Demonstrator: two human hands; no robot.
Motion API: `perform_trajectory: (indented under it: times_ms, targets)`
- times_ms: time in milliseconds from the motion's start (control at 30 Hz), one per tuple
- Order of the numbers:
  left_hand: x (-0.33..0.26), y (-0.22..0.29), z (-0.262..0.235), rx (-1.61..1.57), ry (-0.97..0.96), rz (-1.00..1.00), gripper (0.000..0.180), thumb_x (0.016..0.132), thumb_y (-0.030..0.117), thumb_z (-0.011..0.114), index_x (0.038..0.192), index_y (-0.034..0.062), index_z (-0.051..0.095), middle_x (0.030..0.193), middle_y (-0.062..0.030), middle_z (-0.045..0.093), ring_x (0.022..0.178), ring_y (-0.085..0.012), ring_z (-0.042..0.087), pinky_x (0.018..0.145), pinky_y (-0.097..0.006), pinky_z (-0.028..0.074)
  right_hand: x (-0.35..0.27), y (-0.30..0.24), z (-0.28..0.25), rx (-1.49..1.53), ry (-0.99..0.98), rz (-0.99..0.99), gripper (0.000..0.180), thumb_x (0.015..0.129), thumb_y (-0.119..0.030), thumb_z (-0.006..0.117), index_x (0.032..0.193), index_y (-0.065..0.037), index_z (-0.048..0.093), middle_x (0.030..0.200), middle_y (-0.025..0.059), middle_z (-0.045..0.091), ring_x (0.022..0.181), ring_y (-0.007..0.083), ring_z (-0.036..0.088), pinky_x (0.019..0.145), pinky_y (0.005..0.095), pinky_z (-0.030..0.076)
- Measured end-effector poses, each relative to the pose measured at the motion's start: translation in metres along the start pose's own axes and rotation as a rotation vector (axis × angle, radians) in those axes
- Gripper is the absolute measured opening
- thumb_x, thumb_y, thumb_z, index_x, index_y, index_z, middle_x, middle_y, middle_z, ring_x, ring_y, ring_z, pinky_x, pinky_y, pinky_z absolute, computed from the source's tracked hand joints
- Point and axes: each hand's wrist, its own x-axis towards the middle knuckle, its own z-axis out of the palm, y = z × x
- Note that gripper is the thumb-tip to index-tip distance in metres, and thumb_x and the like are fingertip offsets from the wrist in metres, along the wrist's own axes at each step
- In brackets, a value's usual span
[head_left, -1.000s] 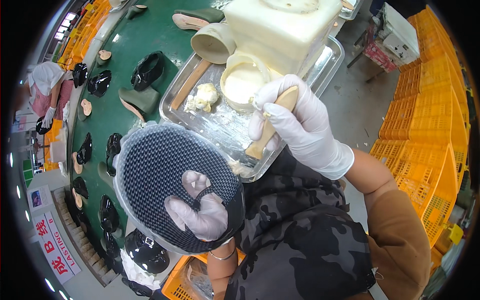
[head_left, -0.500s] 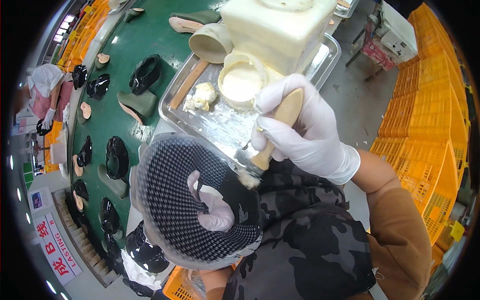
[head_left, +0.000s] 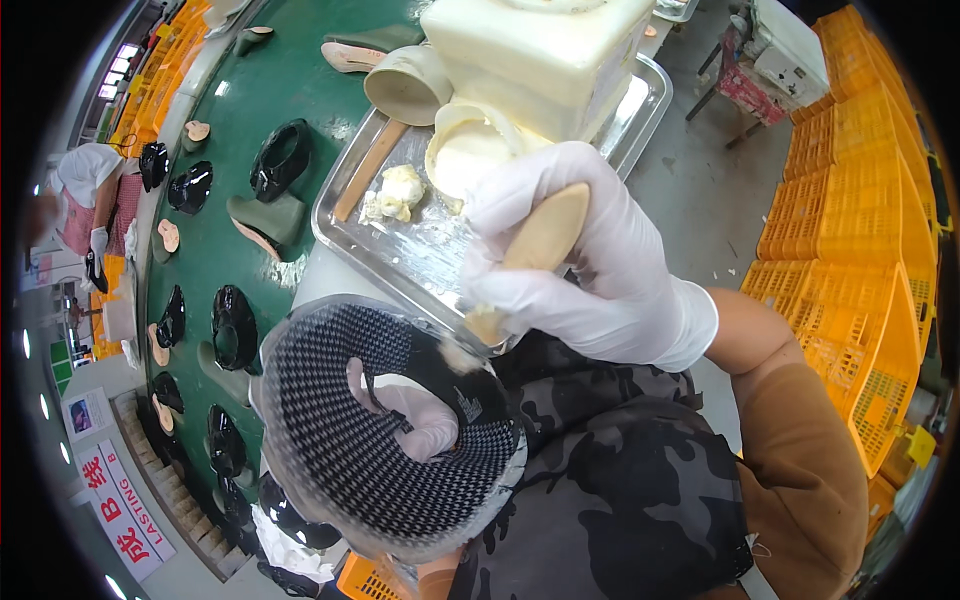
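The patterned fabric piece hides the wrist and part of the left hand, which shows only through its opening; the right hand covers the middle of the brush (whose pale tip is too blurred to tell whether it touches the fabric). The view's upper edge cuts off the cream tank, the lower edge an orange crate.

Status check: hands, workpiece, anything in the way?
Right hand grips wooden-handled brush; left hand holds dark patterned piece, fingers showing through its opening. Brush tip near piece's edge, contact unclear. Right hand partly blocks view of metal tray.
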Motion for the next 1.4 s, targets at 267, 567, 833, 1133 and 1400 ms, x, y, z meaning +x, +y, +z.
perform_trajectory:
  times_ms: [267, 567, 833, 1133, 1400]
  targets:
    - [-0.009, 0.003, -0.002, -0.067, 0.017, -0.074, 0.057, 0.09, 0.032, 0.035, 0.133, -0.0048, 0.026, 0.131, -0.024, 0.035, 0.121, -0.0332, 0.041, 0.097, -0.041, 0.042, -0.002, -0.01, -0.013, -0.18, -0.316, 0.123, 0.024, 0.081, -0.016, 0.065, 0.094, -0.008, 0.047, 0.073, 0.0055, 0.055, 0.063, 0.0204, 0.057, 0.057, 0.0277, 0.045]
    - [-0.011, 0.004, -0.002, -0.111, 0.02, -0.134, 0.055, 0.091, 0.031, 0.035, 0.133, -0.0033, 0.027, 0.131, -0.0222, 0.037, 0.12, -0.0312, 0.041, 0.097, -0.041, 0.041, -0.006, -0.041, -0.019, 0.393, -0.161, 0.496, 0.026, 0.084, -0.003, 0.057, 0.102, -0.004, 0.039, 0.084, 0.0128, 0.06, 0.06, 0.0098, 0.056, 0.05, 0.0199, 0.046]
    - [-0.011, 0.006, 0.004, -0.137, 0.028, -0.161, 0.053, 0.092, 0.03, 0.035, 0.133, -0.0019, 0.028, 0.131, -0.0205, 0.038, 0.119, -0.0294, 0.042, 0.098, -0.041, 0.04, -0.011, -0.019, -0.024, 0.016, -0.198, 0.144, 0.026, 0.08, -0.003, 0.065, 0.097, -0.004, 0.045, 0.085, 0.0058, 0.057, 0.072, 0.0099, 0.056, 0.063, 0.0231, 0.047]
    - [-0.009, -0.001, 0.008, -0.166, 0.062, -0.172, 0.05, 0.093, 0.029, 0.035, 0.133, -0.0004, 0.028, 0.13, -0.0187, 0.04, 0.119, -0.0273, 0.043, 0.098, -0.04, 0.04, 0.001, 0.007, -0.024, -0.21, -0.25, -0.03, 0.024, 0.08, -0.016, 0.065, 0.094, -0.009, 0.046, 0.074, 0.0069, 0.055, 0.064, 0.0297, 0.058, 0.059, 0.0318, 0.047]
    - [-0.006, -0.036, 0.005, -0.211, 0.097, -0.182, 0.048, 0.094, 0.028, 0.035, 0.133, 0.0009, 0.029, 0.13, -0.017, 0.041, 0.118, -0.0255, 0.043, 0.098, -0.04, 0.039, 0.034, 0.024, -0.02, -0.229, -0.115, -0.319, 0.022, 0.082, 0.002, 0.061, 0.098, -0.001, 0.047, 0.085, 0.0071, 0.061, 0.077, 0.0141, 0.061, 0.066, 0.0233, 0.05]
